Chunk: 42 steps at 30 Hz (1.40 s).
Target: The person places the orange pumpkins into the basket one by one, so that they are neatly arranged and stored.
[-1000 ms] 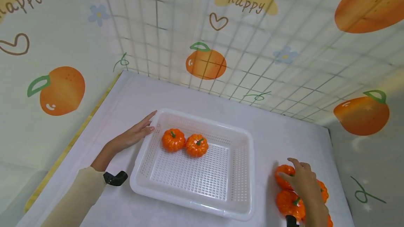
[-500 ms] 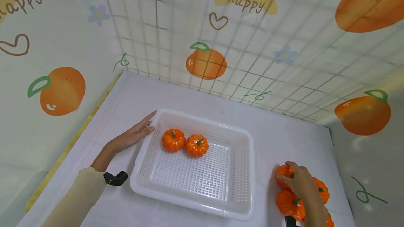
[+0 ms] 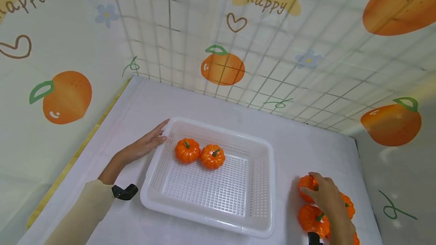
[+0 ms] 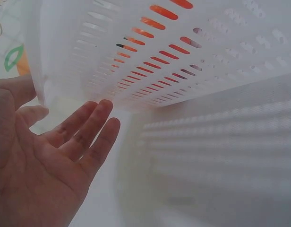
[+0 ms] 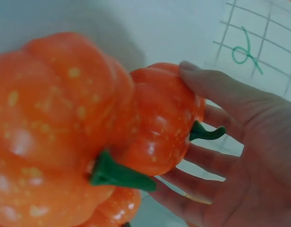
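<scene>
Head feed: my operator's left hand sits at the far left corner of the white basket, fingers relaxed and mostly straight against the rim. Right hand has the far left pumpkin of the cluster, right of the basket, in its grasp. Can't tell if it's off the surface.

Head feed hides part of that pumpkin under the hand. Right wrist feed fills in: thumb tip on the shell, fingers reaching round behind, hooked green stem toward the palm; fingertips partly hidden. The nearer pumpkin looms large at left there, and a third pumpkin peeks out below.

Left wrist feed gives me the slotted wall from outside, orange showing through, spread palm beside it. Only head feed gets me the inside: two pumpkins side by side, toward the far left corner.

Surface: pale tabletop, yellow strip down its left edge. Room: whitish printed walls with oranges, hearts, blue flowers and "happy"; grid lines on the far one.
</scene>
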Motion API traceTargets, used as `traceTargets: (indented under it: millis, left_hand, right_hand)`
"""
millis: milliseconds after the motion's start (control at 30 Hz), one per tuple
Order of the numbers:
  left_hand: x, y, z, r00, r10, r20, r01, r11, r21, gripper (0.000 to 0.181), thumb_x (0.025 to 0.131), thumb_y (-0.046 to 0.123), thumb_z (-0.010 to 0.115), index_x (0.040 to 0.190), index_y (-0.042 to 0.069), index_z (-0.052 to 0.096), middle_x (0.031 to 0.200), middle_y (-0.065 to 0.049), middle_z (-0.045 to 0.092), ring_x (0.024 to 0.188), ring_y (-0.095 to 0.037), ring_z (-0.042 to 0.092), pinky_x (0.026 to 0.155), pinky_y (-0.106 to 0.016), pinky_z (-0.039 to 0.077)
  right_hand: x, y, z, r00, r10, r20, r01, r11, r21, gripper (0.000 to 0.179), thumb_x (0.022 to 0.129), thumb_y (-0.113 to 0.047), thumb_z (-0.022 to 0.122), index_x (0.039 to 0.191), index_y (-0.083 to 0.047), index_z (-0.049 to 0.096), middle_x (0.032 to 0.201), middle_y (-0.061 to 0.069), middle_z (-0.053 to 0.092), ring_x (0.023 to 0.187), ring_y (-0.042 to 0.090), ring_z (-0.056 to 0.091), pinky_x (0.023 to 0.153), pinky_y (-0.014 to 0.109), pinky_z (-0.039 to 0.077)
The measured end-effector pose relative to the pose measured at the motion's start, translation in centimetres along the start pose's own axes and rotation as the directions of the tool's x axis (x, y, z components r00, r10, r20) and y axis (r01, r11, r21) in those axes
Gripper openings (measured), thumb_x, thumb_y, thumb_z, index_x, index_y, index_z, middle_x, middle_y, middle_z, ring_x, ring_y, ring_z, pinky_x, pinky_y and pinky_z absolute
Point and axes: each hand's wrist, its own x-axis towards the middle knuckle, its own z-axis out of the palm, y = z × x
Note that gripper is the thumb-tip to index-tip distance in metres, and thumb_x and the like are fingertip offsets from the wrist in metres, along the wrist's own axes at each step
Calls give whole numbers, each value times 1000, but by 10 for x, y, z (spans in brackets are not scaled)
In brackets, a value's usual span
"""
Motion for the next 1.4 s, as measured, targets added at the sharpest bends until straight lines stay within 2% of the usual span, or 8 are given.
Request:
traceTargets:
  millis: [200,433,600,733,1067,1233,1400]
  left_hand:
    - [1,-1,0,1000,3,-2,-3,1000,7,67,106,34,47,161,36,9,167,-2,7,148,-36,20,111,-67,24]
    - [1,-2,-1,1000,-1,-3,1,1000,0,66,106,34,46,160,37,9,166,-3,10,145,-36,26,109,-64,31]
    - [1,-2,0,1000,8,-6,-8,1000,10,66,107,34,45,161,34,9,167,-4,8,148,-38,19,111,-67,23]
    - [1,-2,0,1000,6,-9,-6,1000,11,65,107,34,45,161,33,8,167,-5,7,147,-38,20,111,-67,22]
    - [2,-3,-1,1000,8,-12,-8,1000,25,65,107,33,45,161,33,8,167,-5,6,148,-40,15,110,-69,22]
    - [2,-4,-1,1000,13,-12,-13,1000,28,66,107,33,45,161,32,8,167,-4,5,149,-40,13,110,-69,22]
    - [2,-3,-1,1000,18,-13,-18,1000,26,66,107,32,45,161,31,8,167,-4,5,149,-40,13,110,-69,21]
  right_hand:
    - [-7,-11,-6,997,-53,-48,53,999,7,80,90,-37,74,148,3,35,134,41,34,114,57,41,87,71,44]
    - [-14,-27,-12,988,-100,-118,101,995,1,78,91,-36,73,150,0,37,134,39,37,110,55,45,83,70,45]
    - [-18,-39,-15,979,-128,-157,128,992,-12,78,90,-35,74,150,-2,38,136,39,37,112,56,44,80,72,45]
    - [-21,-51,-18,973,-141,-183,142,990,-5,80,89,-32,76,153,-6,35,139,39,36,116,57,41,78,75,44]
    - [-30,-82,-25,942,-215,-257,212,977,-40,77,89,-26,77,153,-8,38,142,37,37,117,57,41,77,76,43]
    - [-34,-96,-24,919,-263,-294,261,964,-46,81,88,-24,77,156,-12,34,144,35,37,121,58,39,78,79,41]
    - [-39,-113,-24,890,-306,-337,301,951,-69,79,86,-20,80,153,-13,39,144,32,39,121,56,41,79,75,45]
